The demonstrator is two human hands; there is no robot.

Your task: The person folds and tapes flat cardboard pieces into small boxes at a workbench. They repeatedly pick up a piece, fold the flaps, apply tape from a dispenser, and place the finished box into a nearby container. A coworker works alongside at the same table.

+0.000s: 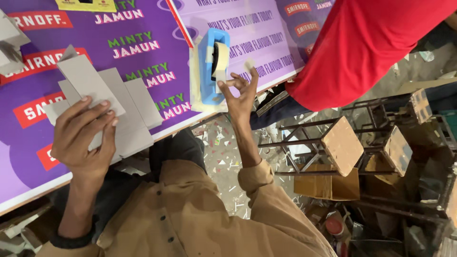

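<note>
The left hand gripped fanned grey cards; the right hand pinched a tape piece beside the blue dispenser.

A counter covered edge to edge in purple printed sheets with white, green and red lettering, a pale wooden rim showing along its near edge. A blue tape dispenser with a cream roll stands on a pale pad close to that near edge. A yellow card lies at the far edge, and grey card pieces rest toward the left edge
</note>
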